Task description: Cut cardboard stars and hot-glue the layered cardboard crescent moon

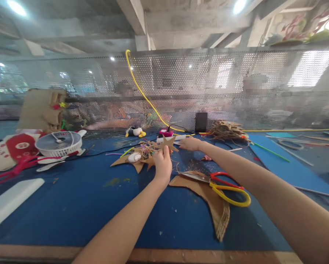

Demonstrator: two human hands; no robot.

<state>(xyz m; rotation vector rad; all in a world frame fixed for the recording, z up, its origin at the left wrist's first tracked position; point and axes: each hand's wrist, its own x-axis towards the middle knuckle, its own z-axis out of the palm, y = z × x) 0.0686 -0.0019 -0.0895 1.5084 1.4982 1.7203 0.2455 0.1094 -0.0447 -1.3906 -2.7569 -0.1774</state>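
My left hand [162, 165] pinches a brown cardboard star [170, 142] between thumb and fingers, holding it up over the table's middle. Further back and to the right, my right hand [190, 144] reaches across the table, fingers stretched out beside a white strip [178, 138]. Whether its fingertips touch the strip is too small to tell. Nearer to me lies a stack of curved cardboard pieces [208, 194], crescent-like in shape. Scissors [216, 183] with one red and one yellow handle rest across it, blades pointing left. Left of my left hand are more cardboard cutouts [126, 161] and a white oval object [134, 157].
A white round fan [58, 143] and a long white bar [14, 201] are at left. Behind stand a plush toy [136, 132], a pink device [166, 132] and a cardboard bundle [227, 131]. Blue sheets [296, 161] lie right. A perforated metal screen [98, 84] bounds the back.
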